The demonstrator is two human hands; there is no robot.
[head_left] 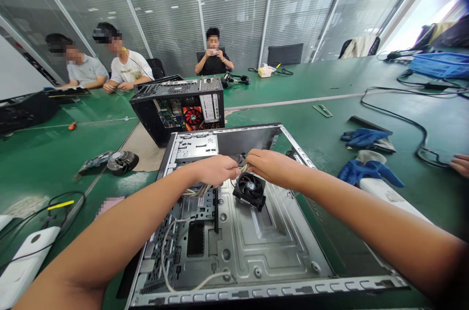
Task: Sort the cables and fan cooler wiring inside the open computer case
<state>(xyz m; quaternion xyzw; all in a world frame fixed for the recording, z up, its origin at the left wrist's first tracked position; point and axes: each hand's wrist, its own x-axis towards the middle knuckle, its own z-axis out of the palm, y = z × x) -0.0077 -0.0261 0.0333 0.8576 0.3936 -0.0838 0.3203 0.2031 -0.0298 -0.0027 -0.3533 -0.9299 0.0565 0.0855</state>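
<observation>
Nearest me, the open computer case [271, 256] lies on the green surface [308, 131]. Over it, my left hand [218, 170] and right hand [273, 166] pinch pale cables [245, 168] in a narrow grip, beside a black fan [249, 189]. Beyond stands a second tower [179, 109].

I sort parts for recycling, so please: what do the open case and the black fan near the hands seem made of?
Open case: most likely sheet metal, silvery with a soft shine; pressed ridges and reflections suggest it.
Black fan: probably moulded plastic, satin-looking, judging by its curved blades.
</observation>
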